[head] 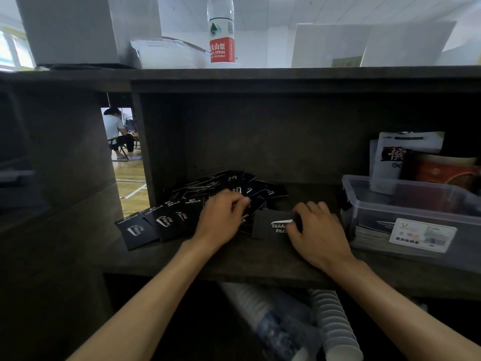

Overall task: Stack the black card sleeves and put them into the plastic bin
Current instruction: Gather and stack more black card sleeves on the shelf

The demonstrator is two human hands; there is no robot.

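Several black card sleeves [166, 220] with white lettering lie scattered on a dark shelf [234, 259], spreading from the front left to the back middle. My left hand [221, 217] rests on the pile, fingers curled over some sleeves. My right hand [320, 230] pinches the right edge of a small stack of black sleeves [270, 226] lying flat on the shelf. A clear plastic bin [406, 204] stands to the right, with a stack of sleeves inside along its front wall behind a label.
Packets and a red box stand behind the bin at the back right. A water bottle [221, 35] and white boxes sit on the upper shelf. Stacked paper cups [333, 327] lie below. A seated person shows through a gap at left.
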